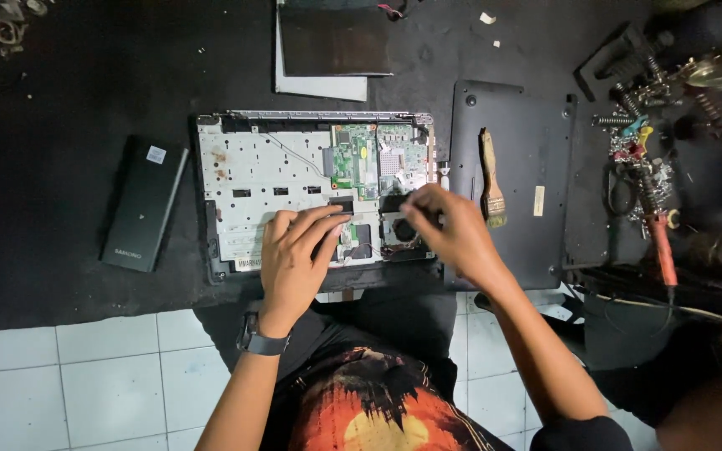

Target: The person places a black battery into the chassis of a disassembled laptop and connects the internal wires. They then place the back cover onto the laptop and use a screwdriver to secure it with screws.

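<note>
An opened laptop base point(252, 171) lies on a black mat, its silver inner frame and green circuit board point(369, 154) exposed. My left hand point(294, 259) rests flat on the frame's lower middle, fingers spread, a dark watch on the wrist. At the lower right corner my right hand point(444, 225) pinches at a black part beside the round cooling fan point(401, 230). What sits between those fingertips is too small to make out.
A black bottom cover point(520, 150) with a paintbrush point(490, 179) on it lies to the right. A flat black battery pack point(144, 205) sits left. A dark panel on white sheet point(327, 50) lies behind. Cluttered tools and a red-handled soldering iron point(662, 242) crowd the right side.
</note>
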